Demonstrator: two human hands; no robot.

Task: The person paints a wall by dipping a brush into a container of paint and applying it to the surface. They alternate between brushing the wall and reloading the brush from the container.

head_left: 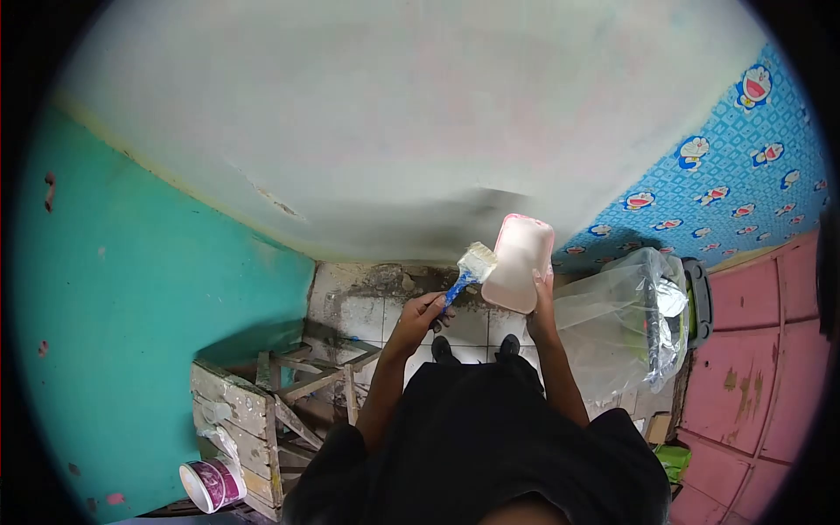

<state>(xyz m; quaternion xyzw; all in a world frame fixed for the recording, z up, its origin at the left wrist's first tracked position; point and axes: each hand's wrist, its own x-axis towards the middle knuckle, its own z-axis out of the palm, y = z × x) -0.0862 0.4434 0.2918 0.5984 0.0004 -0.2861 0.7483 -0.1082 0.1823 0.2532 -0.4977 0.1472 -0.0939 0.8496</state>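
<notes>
My left hand (421,320) is closed around the blue handle of a paintbrush (462,281). The brush points up and to the right, its bristles coated in whitish paint and close to the left edge of a tray. This shallow pink-rimmed tray (518,262) has a pale, whitish inside. My right hand (542,306) grips the tray along its lower right side, fingers partly hidden by it. Both hands are in front of my body, before a whitish wall (376,114).
A wooden stool-like frame (236,411) stands at left, beside a paint bucket (213,484) and a turquoise wall (131,306). To the right are a clear plastic-covered item (612,324), blue cartoon wallpaper (726,166) and pink panels (735,376). Tiles (361,317) cover the stained floor.
</notes>
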